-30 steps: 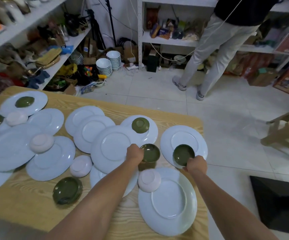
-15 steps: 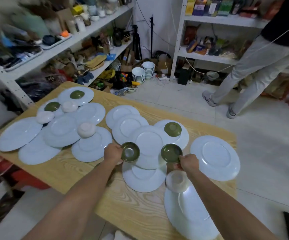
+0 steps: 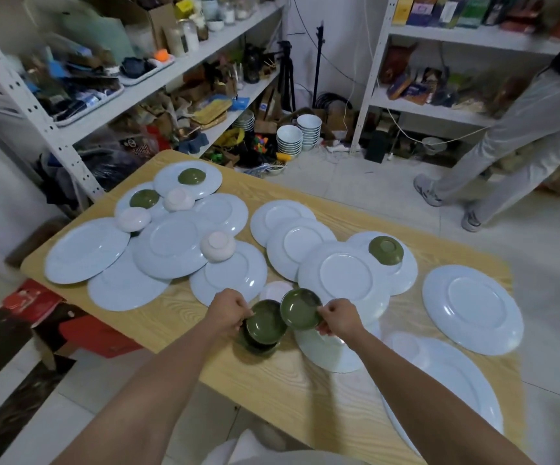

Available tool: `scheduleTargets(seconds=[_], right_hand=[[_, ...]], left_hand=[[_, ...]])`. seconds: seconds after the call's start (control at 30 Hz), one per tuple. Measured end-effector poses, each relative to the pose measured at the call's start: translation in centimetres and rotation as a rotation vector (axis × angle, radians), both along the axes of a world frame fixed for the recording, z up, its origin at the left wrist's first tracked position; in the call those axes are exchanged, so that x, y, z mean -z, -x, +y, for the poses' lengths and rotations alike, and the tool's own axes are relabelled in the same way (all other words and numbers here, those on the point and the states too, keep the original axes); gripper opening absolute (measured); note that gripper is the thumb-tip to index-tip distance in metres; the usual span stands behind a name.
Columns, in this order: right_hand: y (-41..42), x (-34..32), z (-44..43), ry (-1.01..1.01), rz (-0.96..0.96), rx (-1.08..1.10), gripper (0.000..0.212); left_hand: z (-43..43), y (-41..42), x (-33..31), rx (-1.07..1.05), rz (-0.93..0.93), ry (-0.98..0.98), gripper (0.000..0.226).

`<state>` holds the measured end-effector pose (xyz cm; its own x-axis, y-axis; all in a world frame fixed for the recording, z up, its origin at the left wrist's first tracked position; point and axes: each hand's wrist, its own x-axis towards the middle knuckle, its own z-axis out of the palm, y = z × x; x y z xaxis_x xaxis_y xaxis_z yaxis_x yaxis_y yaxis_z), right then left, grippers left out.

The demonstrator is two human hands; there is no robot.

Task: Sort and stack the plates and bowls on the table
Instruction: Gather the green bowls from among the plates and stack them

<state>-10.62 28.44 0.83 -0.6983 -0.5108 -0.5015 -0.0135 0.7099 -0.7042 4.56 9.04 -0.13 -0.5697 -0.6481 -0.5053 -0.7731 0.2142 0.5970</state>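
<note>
My left hand (image 3: 227,310) grips a green bowl (image 3: 266,323) by its rim, resting it in another green bowl (image 3: 256,346) that stands on the wooden table (image 3: 177,317). My right hand (image 3: 338,318) pinches a second green bowl (image 3: 300,308), tilted, just above and right of the first. Several pale blue plates overlap across the table, such as the one (image 3: 345,280) behind my hands. Upturned green bowls (image 3: 386,250) (image 3: 192,176) (image 3: 144,198) and pink bowls (image 3: 218,246) (image 3: 133,219) (image 3: 179,199) lie on the plates.
A large plate (image 3: 472,308) lies at the right, another (image 3: 446,384) near the table's front right edge. Cluttered metal shelves (image 3: 80,105) stand left and behind. White bowl stacks (image 3: 298,135) sit on the floor. A person's legs (image 3: 493,156) stand at the right. A red box (image 3: 80,330) sits below the table's left.
Both hands have carried their green bowls left and toward me, to the green bowl at the table's front. The bowls now sit close together, the left one lowered into the standing bowl.
</note>
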Motion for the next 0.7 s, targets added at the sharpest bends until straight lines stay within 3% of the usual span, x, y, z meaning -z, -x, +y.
scheduleTargets(seconds=[0.17,0.43,0.7], right_hand=[[-2.8,0.6,-2.5,-0.048,0.013,-0.136,0.038],[-5.1,1.3,-4.8,-0.172,0.074,-0.112,0.036],[-3.4,0.6,-3.1,-0.251,0.279,-0.005,0.042]], left_hand=[[-1.9,-1.0,0.9,0.027,0.021,0.020,0.035],[-3.9,-1.2,1.8,0.080,0.067,-0.054,0.032],[-4.6,2.9,0.4,0.230,0.033,0.179,0.033]])
